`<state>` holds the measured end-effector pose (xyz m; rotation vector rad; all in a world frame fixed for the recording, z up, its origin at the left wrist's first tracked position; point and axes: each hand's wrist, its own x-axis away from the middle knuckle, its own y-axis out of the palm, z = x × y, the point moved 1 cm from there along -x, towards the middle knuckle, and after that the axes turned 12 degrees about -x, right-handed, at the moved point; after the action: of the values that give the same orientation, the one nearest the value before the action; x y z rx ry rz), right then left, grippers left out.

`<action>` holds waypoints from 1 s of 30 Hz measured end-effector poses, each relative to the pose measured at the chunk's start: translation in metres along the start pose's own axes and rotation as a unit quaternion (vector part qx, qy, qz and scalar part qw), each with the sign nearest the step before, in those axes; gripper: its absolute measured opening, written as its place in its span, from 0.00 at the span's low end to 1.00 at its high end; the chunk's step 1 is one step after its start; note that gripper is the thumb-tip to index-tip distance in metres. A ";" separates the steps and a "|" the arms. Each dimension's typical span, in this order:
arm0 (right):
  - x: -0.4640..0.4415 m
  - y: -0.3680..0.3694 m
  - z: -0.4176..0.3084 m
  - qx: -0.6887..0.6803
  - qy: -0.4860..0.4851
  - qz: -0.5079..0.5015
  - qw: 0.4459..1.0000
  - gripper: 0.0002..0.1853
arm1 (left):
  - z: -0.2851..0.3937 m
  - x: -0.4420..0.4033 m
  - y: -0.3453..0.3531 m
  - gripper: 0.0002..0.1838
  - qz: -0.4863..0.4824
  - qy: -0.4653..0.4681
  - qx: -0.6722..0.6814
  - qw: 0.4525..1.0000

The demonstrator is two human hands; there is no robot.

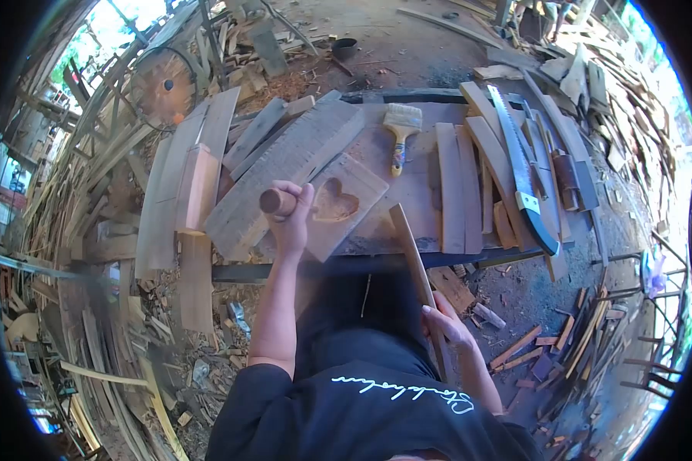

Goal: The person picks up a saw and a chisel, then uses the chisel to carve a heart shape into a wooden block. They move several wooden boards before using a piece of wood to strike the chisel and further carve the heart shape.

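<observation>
My left hand is closed around a wooden-handled chisel, its thick round butt toward me. The blade is mostly hidden, pointing toward a heart-shaped hollow cut into a flat wooden board. That board lies at an angle on the workbench. In my right hand is a long narrow wooden strip, held by its lower part. The strip's upper end reaches over the bench's near edge, to the right of the heart board.
A paintbrush lies behind the heart board. At the right are a handsaw, several planks and a wooden-handled tool. A wide rough plank and a pale block are on the left. Scrap wood litters the ground.
</observation>
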<state>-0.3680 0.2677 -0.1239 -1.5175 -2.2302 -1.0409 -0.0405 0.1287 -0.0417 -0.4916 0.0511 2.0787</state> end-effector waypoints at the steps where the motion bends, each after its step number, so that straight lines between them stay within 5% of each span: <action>1: 0.002 0.003 -0.004 0.000 -0.003 0.005 1.000 0.28 | -0.004 -0.004 0.002 0.11 0.007 -0.003 0.010 1.000; 7: -0.006 0.004 -0.023 -0.314 0.037 -0.074 0.946 0.30 | 0.004 -0.017 0.019 0.11 -0.013 0.007 0.011 1.000; 11: -0.018 0.013 -0.037 -0.313 0.033 -0.062 0.947 0.29 | 0.009 -0.016 0.029 0.12 -0.028 0.034 -0.003 0.999; 17: -0.038 0.040 -0.069 -0.099 -0.070 -0.055 0.991 0.24 | 0.004 -0.009 0.023 0.11 -0.076 0.071 -0.014 0.995; 21: -0.078 0.065 -0.096 -0.102 -0.076 -0.025 0.991 0.19 | 0.008 0.000 0.022 0.11 -0.097 0.061 -0.047 0.992; 24: -0.109 0.073 -0.105 -0.124 -0.112 -0.016 0.986 0.19 | 0.002 0.006 0.021 0.12 -0.106 0.177 -0.155 0.966; 27: -0.124 0.070 -0.106 -0.128 -0.127 0.046 0.982 0.20 | -0.003 0.016 0.012 0.12 -0.125 0.165 -0.197 0.958; 30: -0.116 0.071 -0.096 -0.158 -0.149 0.079 0.973 0.20 | -0.007 0.017 -0.001 0.13 -0.124 0.172 -0.138 0.967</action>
<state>-0.2726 0.1353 -0.0910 -2.0722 -2.1557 -1.2343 -0.0448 0.1416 -0.0545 -0.9771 -0.0946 1.7435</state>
